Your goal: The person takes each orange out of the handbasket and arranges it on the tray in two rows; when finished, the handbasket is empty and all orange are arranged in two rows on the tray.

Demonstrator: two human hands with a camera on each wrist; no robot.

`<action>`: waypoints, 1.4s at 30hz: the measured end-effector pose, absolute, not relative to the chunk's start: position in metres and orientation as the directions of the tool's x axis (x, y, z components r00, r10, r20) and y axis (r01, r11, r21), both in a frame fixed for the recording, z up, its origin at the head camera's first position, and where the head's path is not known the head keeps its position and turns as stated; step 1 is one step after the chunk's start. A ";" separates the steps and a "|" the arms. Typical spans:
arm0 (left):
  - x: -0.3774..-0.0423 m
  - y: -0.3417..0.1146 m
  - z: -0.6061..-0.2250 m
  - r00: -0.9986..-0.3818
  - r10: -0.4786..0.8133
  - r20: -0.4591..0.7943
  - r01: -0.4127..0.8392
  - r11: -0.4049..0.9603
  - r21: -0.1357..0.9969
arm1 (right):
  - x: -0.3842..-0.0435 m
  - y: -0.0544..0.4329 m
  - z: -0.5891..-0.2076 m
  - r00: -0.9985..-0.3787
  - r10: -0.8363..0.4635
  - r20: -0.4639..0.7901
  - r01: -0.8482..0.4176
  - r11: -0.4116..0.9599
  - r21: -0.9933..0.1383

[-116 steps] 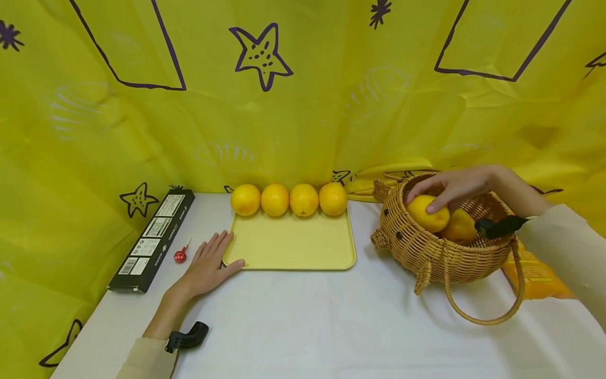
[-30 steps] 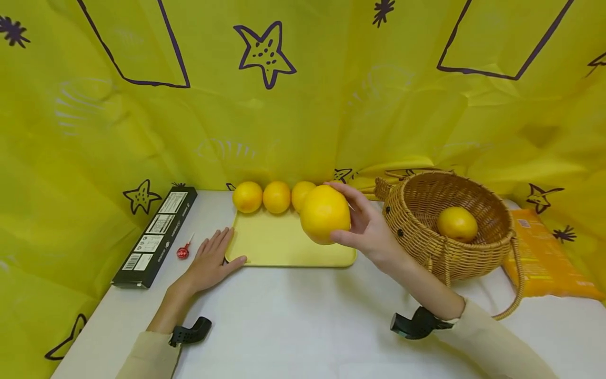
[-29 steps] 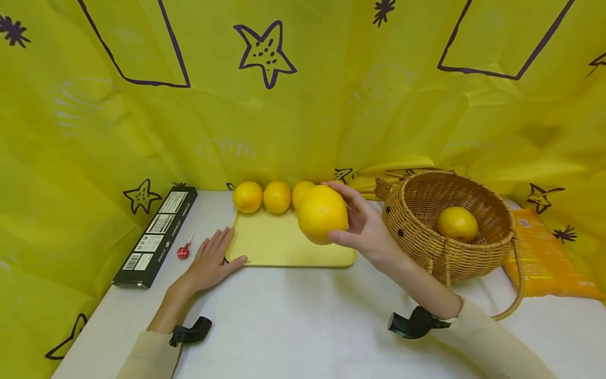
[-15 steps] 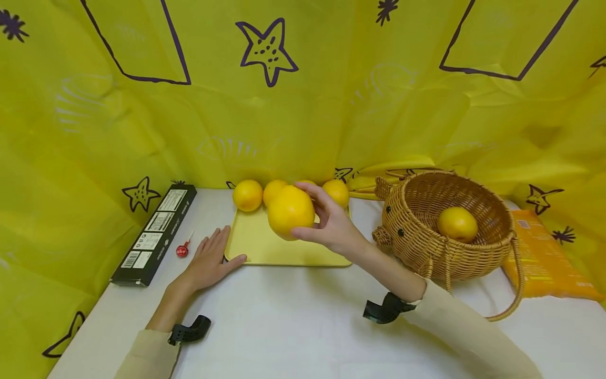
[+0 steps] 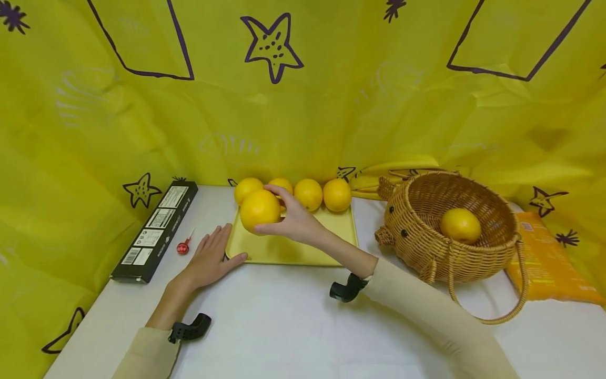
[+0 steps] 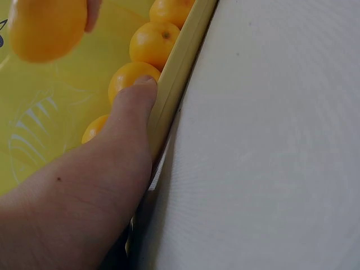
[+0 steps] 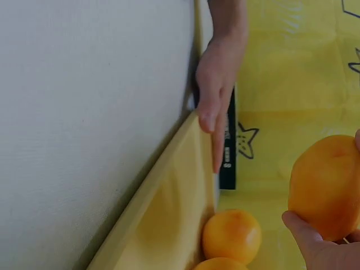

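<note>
My right hand (image 5: pixel 298 221) holds an orange (image 5: pixel 260 210) between thumb and fingers, raised over the left part of a pale yellow tray (image 5: pixel 303 255). The same orange (image 7: pixel 326 188) shows at the right of the right wrist view, thumb against its lower side. Along the tray's back edge stands a row of several oranges (image 5: pixel 308 195); the held one partly covers the leftmost two in the head view. My left hand (image 5: pixel 208 263) lies with straight fingers at the tray's left front corner, its thumb (image 6: pixel 135 104) on the rim.
At the right stands a wicker animal basket (image 5: pixel 473 266) with one orange (image 5: pixel 461 225) inside, its handle hanging forward. An orange packet (image 5: pixel 549 263) lies behind it. Left are a red lollipop (image 5: pixel 183 247) and a long black box (image 5: pixel 153 231). A yellow curtain (image 5: pixel 322 121) hangs behind.
Earlier the right hand gripped an orange in the basket; it has lifted it out and carried it left across the tray. One orange stays in the basket. The left hand keeps its place.
</note>
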State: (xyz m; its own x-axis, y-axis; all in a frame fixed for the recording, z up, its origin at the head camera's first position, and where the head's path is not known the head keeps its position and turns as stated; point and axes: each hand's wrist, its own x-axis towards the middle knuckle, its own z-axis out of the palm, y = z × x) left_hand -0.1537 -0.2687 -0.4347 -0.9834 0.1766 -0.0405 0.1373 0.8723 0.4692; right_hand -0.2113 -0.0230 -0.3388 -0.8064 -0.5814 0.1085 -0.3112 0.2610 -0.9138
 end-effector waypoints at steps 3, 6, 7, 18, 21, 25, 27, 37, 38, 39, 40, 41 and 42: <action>-0.154 -0.269 -0.434 -0.984 0.177 -0.036 0.139 0.871 0.472 | -0.222 -0.036 -0.347 -0.806 -0.582 0.107 -0.350 0.323 -0.879; -0.154 -0.269 -0.434 -0.983 0.179 -0.032 0.143 0.870 0.471 | -0.232 -0.047 -0.355 -0.798 -0.590 0.123 -0.402 0.369 -0.838; -0.154 -0.269 -0.434 -0.983 0.181 -0.032 0.145 0.871 0.470 | -0.235 -0.050 -0.358 -0.795 -0.594 0.125 -0.412 0.377 -0.829; -0.158 -0.267 -0.434 -0.981 0.190 -0.029 0.154 0.869 0.470 | -0.252 -0.073 -0.379 -0.808 -0.581 0.096 -0.390 0.405 -0.827; -0.158 -0.267 -0.434 -0.981 0.189 -0.028 0.154 0.868 0.472 | -0.253 -0.077 -0.382 -0.806 -0.581 0.111 -0.412 0.417 -0.810; -0.156 -0.269 -0.434 -0.981 0.190 -0.033 0.153 0.870 0.469 | -0.250 -0.084 -0.385 -0.803 -0.585 0.114 -0.439 0.451 -0.777; -0.155 -0.270 -0.434 -0.981 0.189 -0.041 0.148 0.872 0.466 | -0.248 -0.087 -0.387 -0.807 -0.581 0.102 -0.432 0.465 -0.773; -0.153 -0.271 -0.436 -0.982 0.185 -0.037 0.148 0.875 0.460 | -0.245 -0.092 -0.397 -0.819 -0.570 0.062 -0.406 0.500 -0.765; -0.154 -0.271 -0.437 -0.982 0.188 -0.036 0.150 0.874 0.462 | -0.244 -0.091 -0.398 -0.819 -0.571 0.058 -0.406 0.506 -0.761; -0.154 -0.271 -0.437 -0.981 0.189 -0.035 0.152 0.874 0.462 | -0.244 -0.091 -0.398 -0.818 -0.572 0.054 -0.406 0.509 -0.759; -0.154 -0.271 -0.437 -0.981 0.190 -0.034 0.154 0.874 0.461 | -0.244 -0.090 -0.398 -0.818 -0.573 0.051 -0.406 0.511 -0.757; -0.154 -0.271 -0.437 -0.981 0.191 -0.030 0.155 0.872 0.463 | -0.244 -0.089 -0.398 -0.817 -0.574 0.050 -0.406 0.512 -0.757; -0.155 -0.271 -0.437 -0.981 0.191 -0.027 0.157 0.872 0.463 | -0.245 -0.089 -0.398 -0.816 -0.576 0.048 -0.404 0.510 -0.759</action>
